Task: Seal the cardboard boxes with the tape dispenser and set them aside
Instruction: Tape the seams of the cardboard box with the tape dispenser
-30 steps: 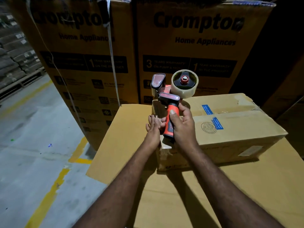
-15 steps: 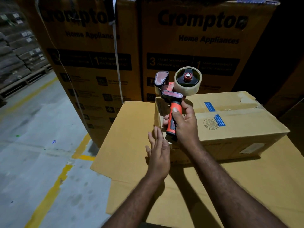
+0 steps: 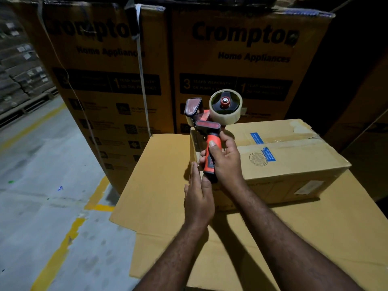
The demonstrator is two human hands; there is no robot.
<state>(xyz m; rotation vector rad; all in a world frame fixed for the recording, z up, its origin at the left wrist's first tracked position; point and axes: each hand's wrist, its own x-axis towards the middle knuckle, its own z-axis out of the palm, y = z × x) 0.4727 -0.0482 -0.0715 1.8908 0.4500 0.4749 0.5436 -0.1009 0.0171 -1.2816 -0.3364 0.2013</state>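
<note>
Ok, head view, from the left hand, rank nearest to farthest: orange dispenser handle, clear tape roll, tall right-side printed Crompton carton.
1. Orange dispenser handle, right beside the left hand.
2. Clear tape roll, higher up and farther forward.
3. Tall right-side printed Crompton carton, at the back.

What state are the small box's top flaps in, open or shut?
Shut: both top flaps of the small box lie flat and meet along the centre seam. Whether tape covers it, cannot tell.
</note>
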